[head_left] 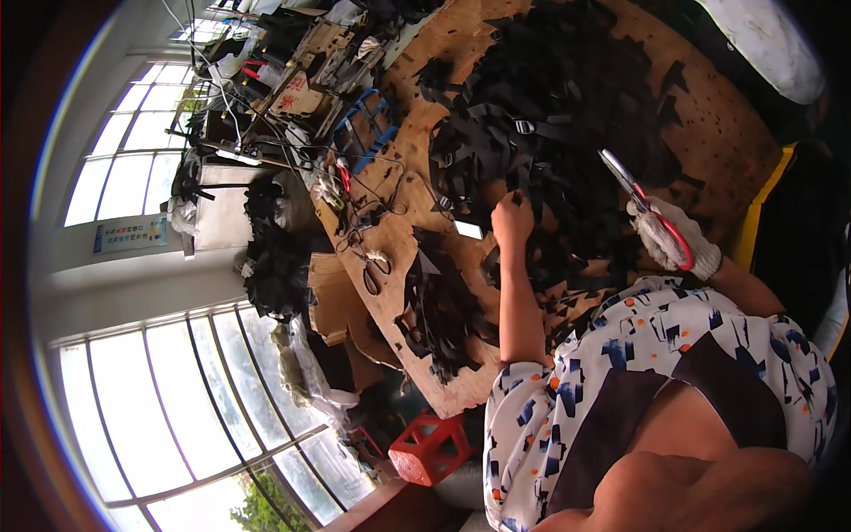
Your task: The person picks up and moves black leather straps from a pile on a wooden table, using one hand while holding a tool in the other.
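At far L, a barred window (142,408) is blown out by glare, w/ its edge cut off by the dark fisheye rim. Beside the table, a cardboard box (335,297) is partly hidden, and a red plastic stool (432,449) is seen low down, near the table corner. On the wooden table (461,390), a pair of dark-handled scissors (372,277) is left lying by the L edge, w/ a tangle of thin black cord nearby; a blue frame (365,130) is set farther back among clutter that's hard to sort out. A pale phone-like rectangle (468,230) is seen just L of the L hand (514,217). That hand is bare, w/ fingers curled in to a loose fist at the near edge of a big heap of black webbing straps (567,115); its fingertips are hidden, so whether a strap is pinched can't be told. The heap is spread over mid-table, dark on dark, so single straps are hard to pick out; a buckle (526,127) is visible on top. To the R, the R hand (654,239) is covered by a white knit glove and closed round red-handled scissors (634,188), blades pointed up-L over the heap; the blade gap can't be made out. At top R, a white bundle (767,49) is cut off by the rim.
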A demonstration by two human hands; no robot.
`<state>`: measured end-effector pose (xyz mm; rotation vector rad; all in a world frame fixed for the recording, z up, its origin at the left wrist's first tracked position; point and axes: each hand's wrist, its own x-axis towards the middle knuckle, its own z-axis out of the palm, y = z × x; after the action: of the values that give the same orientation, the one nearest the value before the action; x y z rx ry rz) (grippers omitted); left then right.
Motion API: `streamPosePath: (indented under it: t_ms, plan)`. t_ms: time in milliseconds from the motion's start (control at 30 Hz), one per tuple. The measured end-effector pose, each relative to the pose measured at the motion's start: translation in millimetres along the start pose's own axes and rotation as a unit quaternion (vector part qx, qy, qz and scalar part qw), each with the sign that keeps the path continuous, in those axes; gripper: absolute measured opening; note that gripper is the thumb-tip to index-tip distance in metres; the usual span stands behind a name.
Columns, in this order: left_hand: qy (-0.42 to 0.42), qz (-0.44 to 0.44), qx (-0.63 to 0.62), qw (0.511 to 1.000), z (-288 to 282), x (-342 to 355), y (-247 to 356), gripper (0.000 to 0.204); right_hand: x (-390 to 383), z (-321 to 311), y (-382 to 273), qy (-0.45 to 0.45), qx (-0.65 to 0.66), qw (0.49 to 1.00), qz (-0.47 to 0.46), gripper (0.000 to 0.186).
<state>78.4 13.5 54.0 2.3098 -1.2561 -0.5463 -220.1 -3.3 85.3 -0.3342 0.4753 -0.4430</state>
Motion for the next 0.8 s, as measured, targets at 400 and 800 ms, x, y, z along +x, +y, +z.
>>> streamPosePath:
  t_ms: [400,800]
  plan:
    - [-0.141,0.080,0.175,0.971,53.3,-48.2,-12.5,0.040,-4.7,0.7,0.2,0.013,-0.042,0.998,-0.041,0.036]
    - [0.058,0.011,0.014,0.998,-9.9,15.4,13.9,0.027,-4.5,10.7,-1.3,0.042,-0.004,0.998,-0.041,0.035]
